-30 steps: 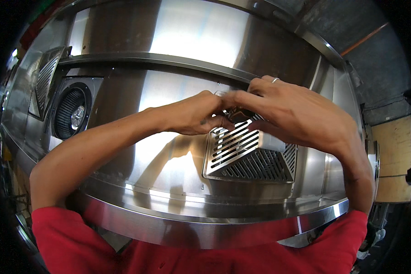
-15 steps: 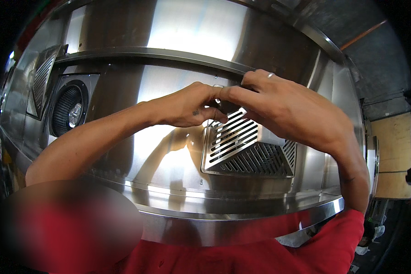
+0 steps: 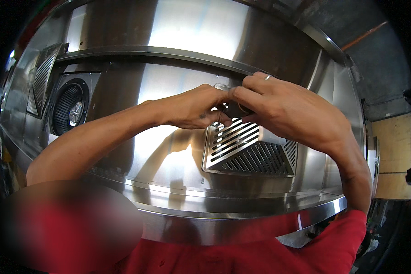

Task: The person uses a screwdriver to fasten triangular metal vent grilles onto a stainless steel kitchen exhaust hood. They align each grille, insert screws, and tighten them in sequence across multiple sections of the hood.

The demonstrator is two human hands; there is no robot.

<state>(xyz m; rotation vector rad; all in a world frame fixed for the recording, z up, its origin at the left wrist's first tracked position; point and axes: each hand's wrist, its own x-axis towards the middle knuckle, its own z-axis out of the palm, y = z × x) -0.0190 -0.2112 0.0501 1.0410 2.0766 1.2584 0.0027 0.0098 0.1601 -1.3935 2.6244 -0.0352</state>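
Note:
My left hand (image 3: 201, 108) and my right hand (image 3: 290, 107) meet at the top edge of a slotted, pyramid-shaped steel grille (image 3: 249, 160) on a stainless steel panel (image 3: 169, 150). The left thumb and fingers are bent together in a pinch by the grille's upper left corner. Curled fingers on the right hand, which wears a ring, touch the left fingertips. Whatever small thing lies between them is mostly hidden; only a bit of shiny metal shows above the left fingers.
At the left, a round black fan (image 3: 70, 107) sits in a square opening. Beside it a second slotted cover (image 3: 43, 82) stands out from the panel. A steel ledge (image 3: 160, 51) runs above my hands, and a steel rim (image 3: 205, 228) curves between panel and my body.
Both hands have shifted slightly to the right along the grille's top edge, still fingertip to fingertip. The grille and fan stay where they were.

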